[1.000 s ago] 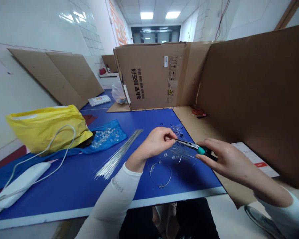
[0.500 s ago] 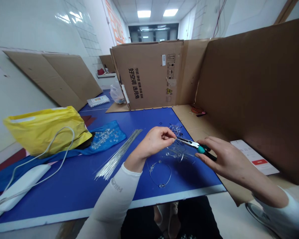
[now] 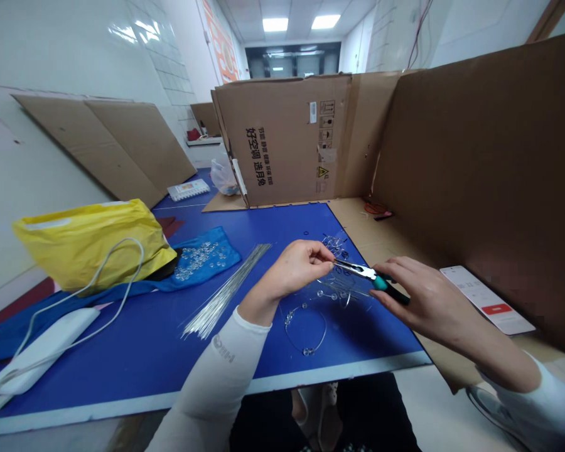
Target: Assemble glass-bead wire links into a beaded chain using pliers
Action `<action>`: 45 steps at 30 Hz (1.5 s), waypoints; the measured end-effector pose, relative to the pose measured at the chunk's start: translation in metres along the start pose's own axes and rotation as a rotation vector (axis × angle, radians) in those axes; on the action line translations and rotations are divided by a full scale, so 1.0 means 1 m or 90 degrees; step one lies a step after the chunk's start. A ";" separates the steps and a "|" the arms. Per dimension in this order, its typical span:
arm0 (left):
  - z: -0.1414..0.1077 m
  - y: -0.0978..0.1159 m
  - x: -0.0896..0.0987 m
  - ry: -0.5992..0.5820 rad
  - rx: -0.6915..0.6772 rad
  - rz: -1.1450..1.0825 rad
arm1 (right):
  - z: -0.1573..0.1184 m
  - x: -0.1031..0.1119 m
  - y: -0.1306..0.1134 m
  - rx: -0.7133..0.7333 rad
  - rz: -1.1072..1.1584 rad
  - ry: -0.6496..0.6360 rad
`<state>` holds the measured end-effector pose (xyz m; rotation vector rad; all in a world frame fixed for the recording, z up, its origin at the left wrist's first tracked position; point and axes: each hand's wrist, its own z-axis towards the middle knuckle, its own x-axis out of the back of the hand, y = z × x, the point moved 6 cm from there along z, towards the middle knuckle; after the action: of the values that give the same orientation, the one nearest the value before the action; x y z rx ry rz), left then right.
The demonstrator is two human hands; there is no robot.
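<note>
Left hand (image 3: 297, 267), centre: pinched together, contents indiscernible | Right hand (image 3: 421, 290), right of centre: clamped on pliers (image 3: 369, 274), nose at left hand

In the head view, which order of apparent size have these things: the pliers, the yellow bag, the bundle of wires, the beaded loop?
1. Yellow bag
2. Bundle of wires
3. Unsure between pliers and beaded loop: the pliers, partly covered by the right hand, look longer; the loop, broader.

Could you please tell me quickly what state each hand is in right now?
Left hand: closed in a pinch at the tips of the pliers; what it pinches is too small to tell.
Right hand: closed, holding the pliers.
</note>
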<state>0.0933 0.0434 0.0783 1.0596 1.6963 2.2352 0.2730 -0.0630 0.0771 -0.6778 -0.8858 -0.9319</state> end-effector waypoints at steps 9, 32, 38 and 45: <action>-0.001 -0.001 -0.001 -0.023 0.014 -0.006 | -0.001 -0.004 0.006 0.045 -0.027 -0.008; 0.000 -0.005 -0.001 -0.008 0.020 0.005 | 0.000 -0.005 0.000 0.058 -0.076 0.020; 0.000 -0.004 0.000 -0.010 0.010 -0.011 | 0.002 -0.004 -0.001 0.035 -0.036 0.006; 0.001 -0.005 -0.002 -0.011 0.028 -0.055 | 0.004 -0.005 0.003 -0.037 0.073 -0.031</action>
<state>0.0935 0.0450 0.0731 0.9919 1.7567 2.1392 0.2726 -0.0567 0.0740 -0.7956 -0.8562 -0.8436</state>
